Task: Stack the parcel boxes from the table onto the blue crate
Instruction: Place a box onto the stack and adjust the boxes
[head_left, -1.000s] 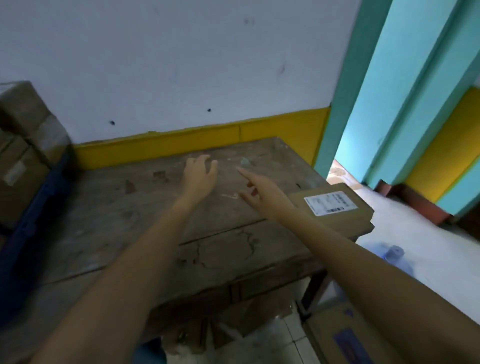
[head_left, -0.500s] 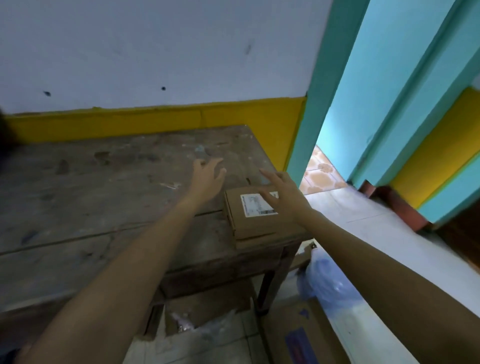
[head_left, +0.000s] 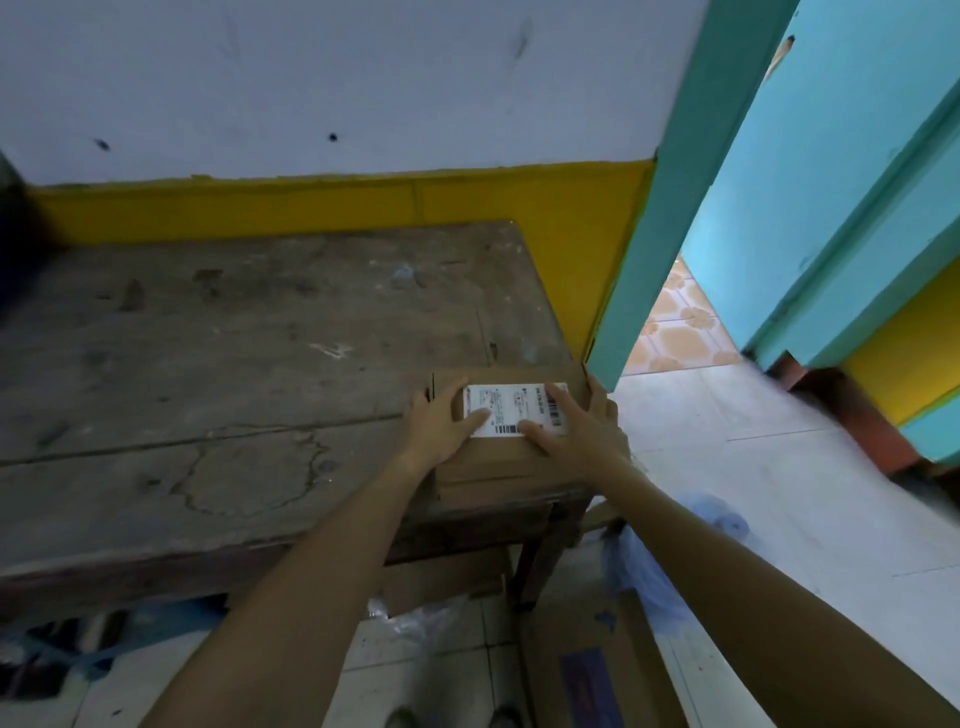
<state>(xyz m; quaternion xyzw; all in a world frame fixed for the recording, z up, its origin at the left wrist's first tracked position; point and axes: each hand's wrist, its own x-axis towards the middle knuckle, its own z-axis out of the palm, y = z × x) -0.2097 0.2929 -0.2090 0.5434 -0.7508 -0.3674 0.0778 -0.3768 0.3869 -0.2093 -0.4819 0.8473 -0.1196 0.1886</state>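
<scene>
Looking down from my head, the parcel box (head_left: 498, 467) sits on the near right corner of the worn wooden table (head_left: 234, 364), its front edge about level with the table's edge. It is a flat, plain brown cardboard box, and a white shipping label (head_left: 514, 405) with black print and barcodes is stuck across its top. My left hand (head_left: 439, 426) lies on the left part of the lid with the fingers laid out toward the left edge and the thumb resting on the label. My right hand (head_left: 582, 431) lies spread on the right part, thumb on the label's lower edge and fingers reaching to the far right corner; neither hand is clenched round the box. At the far left edge there is a dark blurred shape (head_left: 21, 244), possibly the crate, though I cannot tell. On the floor beside the table leg lie a pale blue plastic bag (head_left: 644, 571) and a larger cardboard carton (head_left: 587, 670).
</scene>
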